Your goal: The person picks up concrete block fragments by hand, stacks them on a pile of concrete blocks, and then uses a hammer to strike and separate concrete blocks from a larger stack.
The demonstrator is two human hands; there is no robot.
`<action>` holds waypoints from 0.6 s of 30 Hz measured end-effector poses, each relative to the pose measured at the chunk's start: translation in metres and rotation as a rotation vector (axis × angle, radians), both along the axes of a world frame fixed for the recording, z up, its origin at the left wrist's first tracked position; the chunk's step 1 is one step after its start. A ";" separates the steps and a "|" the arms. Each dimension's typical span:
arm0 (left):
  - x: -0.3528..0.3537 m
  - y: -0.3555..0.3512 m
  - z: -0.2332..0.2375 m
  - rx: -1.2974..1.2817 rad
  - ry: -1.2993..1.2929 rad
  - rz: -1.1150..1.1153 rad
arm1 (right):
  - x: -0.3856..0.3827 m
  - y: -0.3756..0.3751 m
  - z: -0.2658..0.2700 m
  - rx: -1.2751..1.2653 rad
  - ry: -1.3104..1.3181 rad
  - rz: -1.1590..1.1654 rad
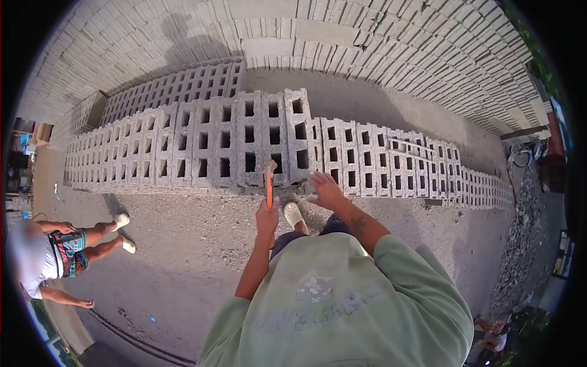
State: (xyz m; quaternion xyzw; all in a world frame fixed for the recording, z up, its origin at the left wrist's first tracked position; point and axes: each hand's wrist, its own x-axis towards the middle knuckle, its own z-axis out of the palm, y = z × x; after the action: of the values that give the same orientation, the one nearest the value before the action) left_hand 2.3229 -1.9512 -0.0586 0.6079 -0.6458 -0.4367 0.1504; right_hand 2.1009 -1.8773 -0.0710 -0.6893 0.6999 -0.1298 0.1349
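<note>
My left hand (267, 216) is wrapped round the orange handle of a hammer-like tool (269, 183), whose head points away from me, over the front edge of the hollow concrete blocks (249, 138). To the right, my right hand (326, 191) has its fingers spread beside the lower end of a block (299, 136) in the row. Whether its fingertips touch the block I cannot tell. Nothing shows in that hand.
Long rows of hollow blocks (367, 160) run left and right, with stacked blocks (324, 33) behind. A person (68, 251) stands at the left. Another person (493, 337) is at the lower right. Gravel (520, 244) lies on the right.
</note>
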 end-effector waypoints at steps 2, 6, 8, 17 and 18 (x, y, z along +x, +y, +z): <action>-0.007 0.002 0.007 0.045 -0.088 -0.016 | -0.008 -0.041 -0.010 0.003 0.243 0.094; -0.041 -0.004 0.111 0.063 0.060 0.117 | -0.033 -0.092 -0.026 0.229 0.407 0.460; -0.064 -0.008 0.152 -0.286 0.644 0.144 | -0.039 -0.105 -0.037 0.281 0.343 0.544; -0.126 -0.024 0.030 -0.163 0.156 0.214 | -0.050 -0.102 -0.066 0.227 0.100 0.458; -0.136 -0.022 0.014 -0.073 -0.055 0.210 | -0.047 -0.102 -0.064 0.239 0.123 0.461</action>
State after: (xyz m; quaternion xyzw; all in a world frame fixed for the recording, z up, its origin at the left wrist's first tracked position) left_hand 2.1874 -1.9735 -0.0446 0.6783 -0.5979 -0.3777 0.1995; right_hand 2.0542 -1.9789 -0.1352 -0.8164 0.5415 0.0299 0.1984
